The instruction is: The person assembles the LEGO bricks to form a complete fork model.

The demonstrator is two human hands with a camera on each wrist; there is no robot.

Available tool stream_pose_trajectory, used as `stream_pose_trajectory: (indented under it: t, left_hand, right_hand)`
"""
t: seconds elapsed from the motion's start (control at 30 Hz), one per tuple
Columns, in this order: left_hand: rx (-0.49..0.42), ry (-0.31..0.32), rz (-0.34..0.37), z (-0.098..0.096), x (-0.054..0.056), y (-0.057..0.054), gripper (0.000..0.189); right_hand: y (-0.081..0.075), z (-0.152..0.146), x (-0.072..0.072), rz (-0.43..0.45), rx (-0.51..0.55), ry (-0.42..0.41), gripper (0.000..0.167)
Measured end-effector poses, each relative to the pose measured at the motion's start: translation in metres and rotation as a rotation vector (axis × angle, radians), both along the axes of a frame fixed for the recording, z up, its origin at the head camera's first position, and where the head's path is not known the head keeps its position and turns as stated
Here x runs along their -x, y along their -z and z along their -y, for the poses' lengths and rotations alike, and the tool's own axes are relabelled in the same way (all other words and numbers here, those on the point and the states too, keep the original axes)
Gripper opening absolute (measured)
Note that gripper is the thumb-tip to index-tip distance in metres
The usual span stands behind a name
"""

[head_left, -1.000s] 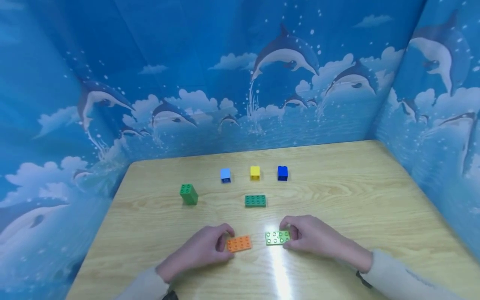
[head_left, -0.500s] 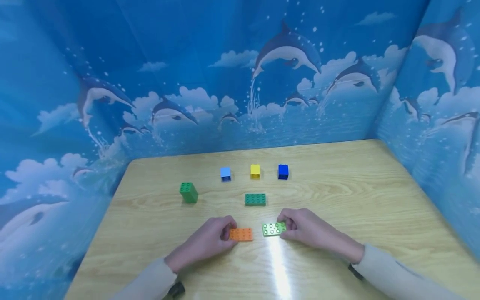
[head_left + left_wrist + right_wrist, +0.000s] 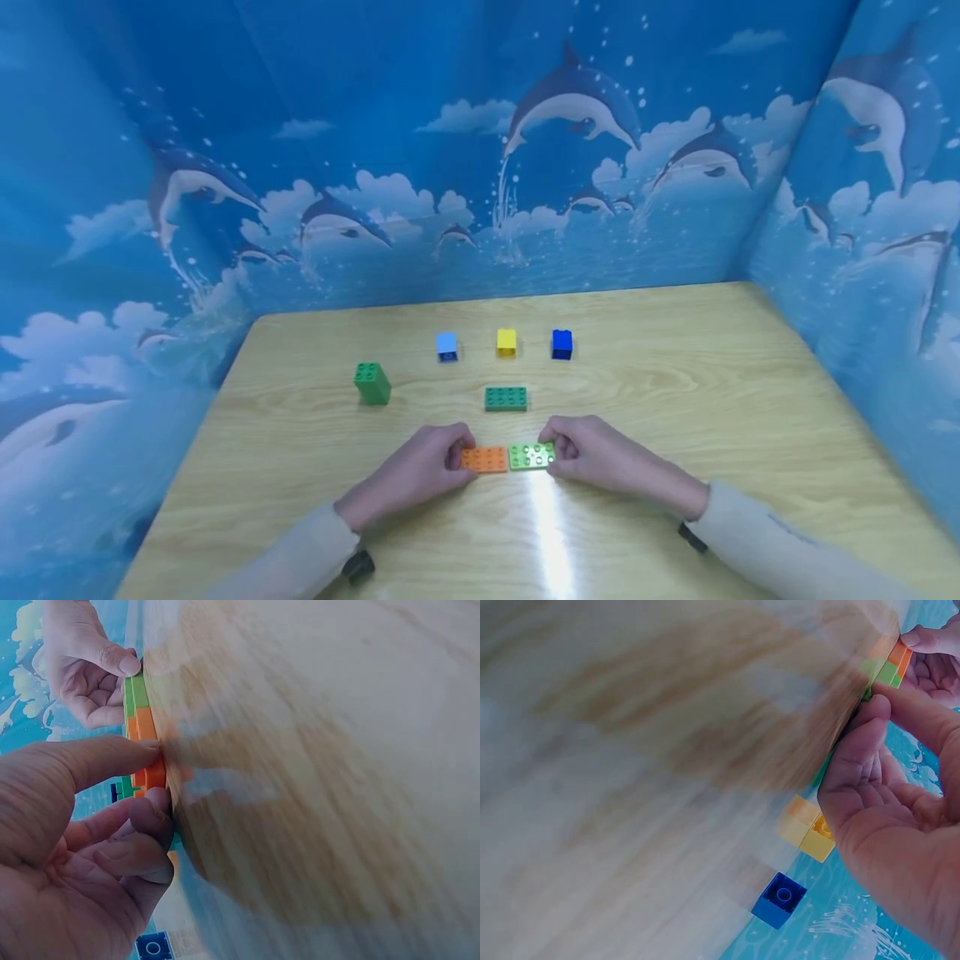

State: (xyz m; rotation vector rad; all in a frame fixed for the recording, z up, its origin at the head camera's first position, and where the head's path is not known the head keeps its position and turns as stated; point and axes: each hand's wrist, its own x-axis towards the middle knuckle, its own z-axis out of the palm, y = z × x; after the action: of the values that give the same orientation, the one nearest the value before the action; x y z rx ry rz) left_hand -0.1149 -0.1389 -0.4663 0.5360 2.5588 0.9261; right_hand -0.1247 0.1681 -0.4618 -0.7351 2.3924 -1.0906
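Observation:
My left hand (image 3: 431,461) pinches the left end of an orange toy brick (image 3: 485,459) between thumb and fingers. My right hand (image 3: 596,450) pinches the right end of a light green brick (image 3: 529,456). Both bricks are flat, studs up, on the wooden table, end to end with hardly any gap in the head view. In the left wrist view the orange brick (image 3: 145,724) lines up with the light green brick (image 3: 136,692). Just behind them is a dark green brick (image 3: 506,399) with its studs up.
A tall green block (image 3: 372,383) stands at the left. Along the back are a light blue brick (image 3: 447,347), a yellow brick (image 3: 506,342) and a dark blue brick (image 3: 562,344), all on the wooden table (image 3: 675,367). A dolphin-print curtain (image 3: 420,167) surrounds the table's back and sides.
Both hands have moved slightly away from the body and toward each other with their bricks. The orange brick has straightened, and the gap between it and the light green one has nearly closed.

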Motion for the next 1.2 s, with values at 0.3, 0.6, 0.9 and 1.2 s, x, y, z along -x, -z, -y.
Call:
stream_pose_trajectory:
  t: [0.3, 0.6, 0.9, 1.2]
  left_hand:
    - [-0.019, 0.021, 0.026, -0.0044, 0.005, 0.0007, 0.032]
    - [0.001, 0.024, 0.039, -0.0027, 0.0087, 0.0003, 0.032]
    - [-0.012, 0.022, 0.041, -0.0008, 0.0089, 0.0022, 0.034]
    - [-0.017, 0.036, 0.043, 0.0033, 0.0083, -0.0004, 0.034]
  right_hand:
    - [-0.0007, -0.0024, 0.0012, -0.002, -0.008, -0.006, 0.034]
    - [-0.0001, -0.0014, 0.0013, 0.014, 0.023, 0.005, 0.035]
    - [0.0011, -0.0001, 0.0014, 0.015, 0.033, 0.016, 0.034]
    - [0.0021, 0.0029, 0.0011, 0.016, 0.045, 0.013, 0.033]
